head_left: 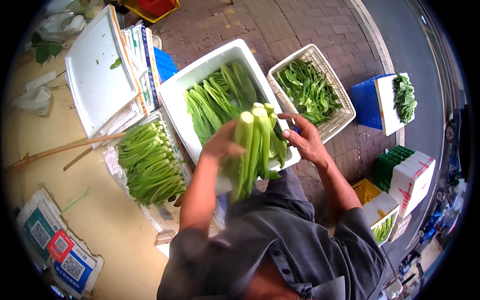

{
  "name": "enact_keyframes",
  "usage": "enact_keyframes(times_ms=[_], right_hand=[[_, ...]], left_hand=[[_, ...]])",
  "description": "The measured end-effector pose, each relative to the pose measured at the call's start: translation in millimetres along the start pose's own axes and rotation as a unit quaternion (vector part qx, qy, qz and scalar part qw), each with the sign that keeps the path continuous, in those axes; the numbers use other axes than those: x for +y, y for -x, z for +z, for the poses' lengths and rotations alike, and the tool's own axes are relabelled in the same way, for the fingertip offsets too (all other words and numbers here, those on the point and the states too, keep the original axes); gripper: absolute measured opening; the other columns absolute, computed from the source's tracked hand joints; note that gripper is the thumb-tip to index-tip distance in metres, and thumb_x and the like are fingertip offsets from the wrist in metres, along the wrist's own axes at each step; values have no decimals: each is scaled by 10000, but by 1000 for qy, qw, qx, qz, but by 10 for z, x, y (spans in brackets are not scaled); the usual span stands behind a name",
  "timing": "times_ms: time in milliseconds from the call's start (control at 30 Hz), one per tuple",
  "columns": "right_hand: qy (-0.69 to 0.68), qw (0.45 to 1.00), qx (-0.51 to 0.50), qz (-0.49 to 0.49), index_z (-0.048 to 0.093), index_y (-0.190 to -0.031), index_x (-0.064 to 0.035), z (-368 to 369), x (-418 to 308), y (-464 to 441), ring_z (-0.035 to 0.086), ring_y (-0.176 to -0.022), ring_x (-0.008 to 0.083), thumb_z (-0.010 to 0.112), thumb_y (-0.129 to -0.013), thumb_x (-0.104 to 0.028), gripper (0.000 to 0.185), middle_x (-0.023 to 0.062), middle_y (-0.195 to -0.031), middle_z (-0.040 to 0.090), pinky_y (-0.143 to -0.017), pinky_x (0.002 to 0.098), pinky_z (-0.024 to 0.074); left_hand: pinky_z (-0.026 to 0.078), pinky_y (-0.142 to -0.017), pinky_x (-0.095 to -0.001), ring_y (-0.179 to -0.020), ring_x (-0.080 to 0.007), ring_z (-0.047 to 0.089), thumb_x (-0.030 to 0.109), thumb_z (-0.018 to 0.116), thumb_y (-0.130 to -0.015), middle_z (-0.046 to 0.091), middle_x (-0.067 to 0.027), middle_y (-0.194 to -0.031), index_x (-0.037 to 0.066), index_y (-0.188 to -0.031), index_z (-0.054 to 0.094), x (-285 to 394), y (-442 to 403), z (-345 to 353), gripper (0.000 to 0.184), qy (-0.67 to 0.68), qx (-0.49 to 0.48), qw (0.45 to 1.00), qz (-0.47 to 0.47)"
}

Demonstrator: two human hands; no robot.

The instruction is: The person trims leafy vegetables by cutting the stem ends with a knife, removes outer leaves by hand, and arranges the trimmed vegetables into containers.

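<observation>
A bunch of leafy green stalks is upright over the front of a white foam box, pale cut ends on top. My left hand, blurred by motion, grips the bunch from the left. At its right side is my right hand, fingers curled, thumb towards the stalks. A small dark-blue thing shows between its thumb and forefinger, too little visible to name. More long-leaved greens lie inside the foam box.
On the left, stacked greens rest beside a foam lid and a wooden stick. A beige crate of loose leaves stands right of the box. Farther right are a blue crate and cartons near the road.
</observation>
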State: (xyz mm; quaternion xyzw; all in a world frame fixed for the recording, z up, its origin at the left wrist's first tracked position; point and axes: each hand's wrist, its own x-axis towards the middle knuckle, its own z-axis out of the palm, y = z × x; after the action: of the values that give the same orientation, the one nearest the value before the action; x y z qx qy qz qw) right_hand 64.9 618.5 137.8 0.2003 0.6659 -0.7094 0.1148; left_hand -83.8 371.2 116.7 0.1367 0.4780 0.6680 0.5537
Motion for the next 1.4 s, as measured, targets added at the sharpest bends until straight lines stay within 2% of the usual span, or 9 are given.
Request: enact_keyframes(times_ms=[200,500,733,833,867,1000,1100,1200,1400], right_hand=[[-57,996,-58,38,530,-1411,-10,368,48,-233,591,-790,83,686,-980,-338,564,34,-1014,672,-670,258,518],[106,970,215,-45,667,-990,30,852,600,-388,462,-581,109,641,-967,-187,220,62,-615,522,-529,318,407],[40,967,222,-121,681,-1022,-63,-79,244,-140,575,-709,93,578,-1015,-110,114,33,-886,664,-569,237,465],[120,927,347,-75,672,-1081,-40,-497,-101,-106,478,-606,57,591,-1040,-163,153,-10,-761,568,-500,241,387],[233,841,458,-169,659,-1118,-12,-570,37,-202,445,-576,57,597,-1033,-143,168,7,-758,565,-473,240,368],[112,956,243,-122,612,-1330,32,-55,127,-139,635,-773,163,669,-980,-132,390,119,-989,696,-655,267,540],[110,989,66,79,638,-1263,50,583,226,-133,692,-972,213,774,-916,-228,465,199,-1113,714,-794,312,560],[130,982,127,-55,656,-1230,23,856,648,-234,612,-810,112,738,-953,-195,362,40,-946,696,-703,238,503],[33,993,116,13,660,-1149,14,866,963,-308,518,-762,82,740,-941,-187,299,-3,-839,619,-698,271,474]], left_hand=[[507,-988,-328,-1116,-181,648,166,849,-729,679,-85,-1247,19,-1400,550,-204,-9,-116,749,70,52,996,19],[624,-867,-402,-996,-280,726,327,884,-653,716,-135,-1157,16,-1349,586,-557,16,-94,819,258,163,952,-6],[616,-771,-291,-892,-164,699,232,773,-851,686,-70,-1061,93,-1280,610,-369,89,-17,479,340,108,934,8],[611,-809,-314,-926,-198,705,228,795,-791,693,-86,-1094,70,-1324,595,-394,117,-35,591,344,110,932,3],[617,-812,-331,-929,-214,710,247,809,-767,698,-99,-1103,61,-1329,593,-461,132,-67,631,334,118,935,5],[638,-822,-397,-941,-277,731,320,869,-672,720,-150,-1137,25,-1352,583,-732,118,-242,795,290,146,946,12],[539,-974,-337,-1108,-237,663,168,742,-740,654,-105,-1283,28,-1458,503,-737,94,-293,769,251,101,963,-2],[481,-1045,-341,-1208,-225,612,213,737,-767,613,-111,-1371,21,-1506,454,-939,22,-387,815,207,94,973,29],[536,-973,-345,-1127,-221,644,380,884,-695,646,-109,-1265,1,-1417,508,-1099,-3,-427,897,216,105,970,45]])
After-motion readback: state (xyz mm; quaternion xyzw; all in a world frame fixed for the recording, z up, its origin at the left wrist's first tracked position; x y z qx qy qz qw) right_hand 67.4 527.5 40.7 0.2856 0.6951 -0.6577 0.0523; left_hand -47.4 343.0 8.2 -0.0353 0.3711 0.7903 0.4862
